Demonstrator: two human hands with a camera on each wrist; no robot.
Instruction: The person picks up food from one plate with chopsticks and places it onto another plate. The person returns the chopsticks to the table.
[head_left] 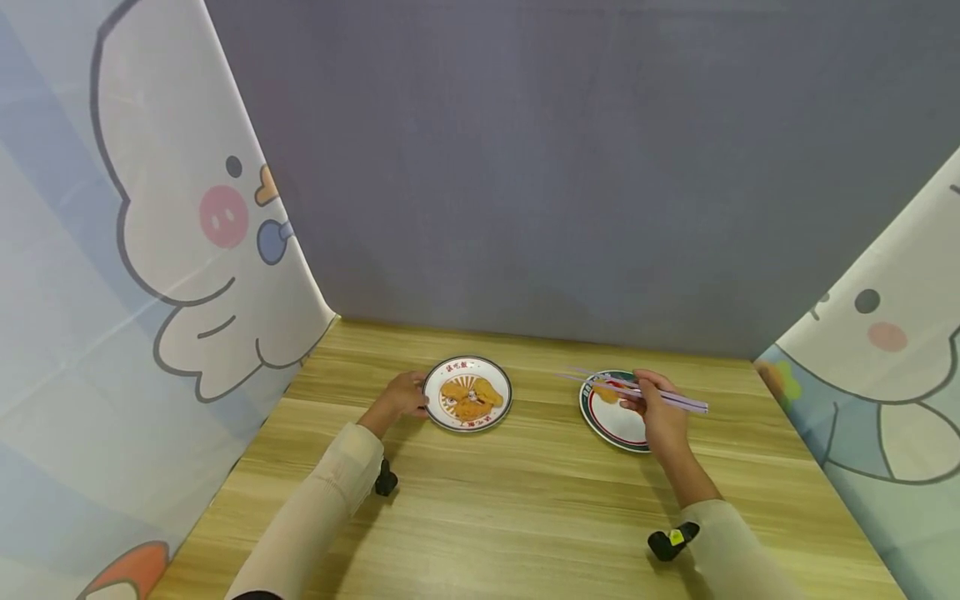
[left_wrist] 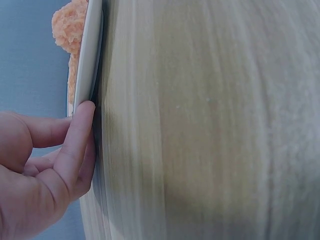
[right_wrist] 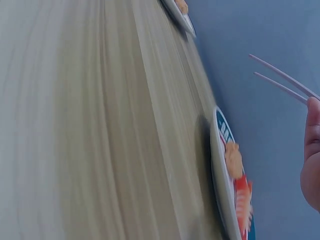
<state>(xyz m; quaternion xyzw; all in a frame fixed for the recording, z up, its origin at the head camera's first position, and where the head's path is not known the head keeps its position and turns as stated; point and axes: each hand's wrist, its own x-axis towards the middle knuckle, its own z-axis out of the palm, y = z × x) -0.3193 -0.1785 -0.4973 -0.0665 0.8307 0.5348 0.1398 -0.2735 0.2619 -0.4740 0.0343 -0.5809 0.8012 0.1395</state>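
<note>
Sleeves (head_left: 317, 504) up close, chopsticks (head_left: 678, 402) held out leftward

Head view: past the cuffs, I see the left hand (head_left: 407, 394) pinching the left plate (head_left: 483, 368) by its near rim, with golden fried pieces (head_left: 471, 409) lying to the right of those fingers. The right hand (head_left: 663, 419) grips the chopsticks, whose long axis runs leftward from its fingers across the right plate (head_left: 626, 429). I judge that line to be what counts: the tips end between the plates, well short of the golden fried pieces, which the left hand is nearer to. A golden morsel (head_left: 606, 394) lies left of the right fingers, and the hand hides part of that plate.

Left wrist view: I make out the thumb on the food side of the rim, index finger against the outer side. Beyond the fingers, the plate is cut off.

Right wrist view: the tips, slightly parted with nothing between them, point away from the fingers, clear above the right plate. A red-and-white piece (right_wrist: 242, 205) touches or nearly touches the morsel; I can't tell which. Most of the hand is out of frame.
</note>
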